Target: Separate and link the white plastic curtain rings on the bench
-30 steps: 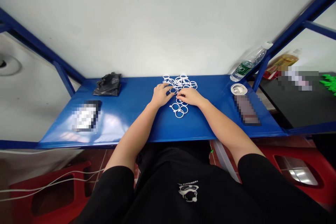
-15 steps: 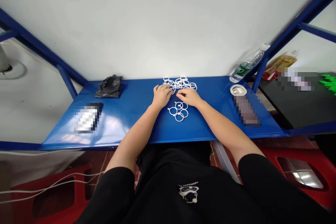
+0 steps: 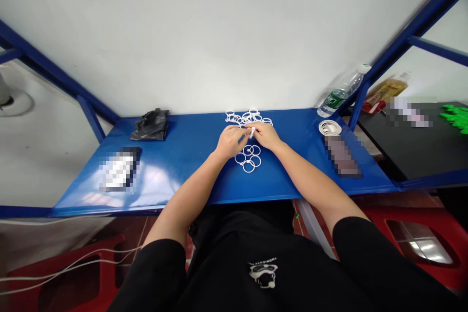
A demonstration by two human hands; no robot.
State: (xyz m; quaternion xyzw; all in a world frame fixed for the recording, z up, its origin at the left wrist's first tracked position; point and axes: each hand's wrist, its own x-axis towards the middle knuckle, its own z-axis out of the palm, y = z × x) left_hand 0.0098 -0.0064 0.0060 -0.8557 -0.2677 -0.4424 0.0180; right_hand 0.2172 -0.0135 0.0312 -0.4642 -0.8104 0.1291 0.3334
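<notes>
At the middle of the blue table [image 3: 190, 161], my hands meet over a small white ring [image 3: 252, 132], seen nearly edge-on; it looks like a curtain ring with an eyelet. My right hand [image 3: 266, 135] pinches it from the right. From the left, the closed fingertips of my left hand [image 3: 230, 141] grip it too, partly hidden. Just behind my fingers lies a loose pile of similar white rings [image 3: 252, 118]. Nearer to me, several more white rings [image 3: 249, 171] lie flat, overlapping in a cluster.
A crumpled black plastic bag [image 3: 150, 126] and a blurred-out phone-like item [image 3: 120, 169] lie to the left. On the right are a water bottle [image 3: 334, 100] leaning against the wall, a coiled white strap [image 3: 330, 127] and another blurred item [image 3: 342, 157]. Blue frame bars [image 3: 91, 119] flank the table.
My hands have come together from either side of a gap. A white ring has been taken up and now stands edge-on between my fingers. The near cluster looks unchanged.
</notes>
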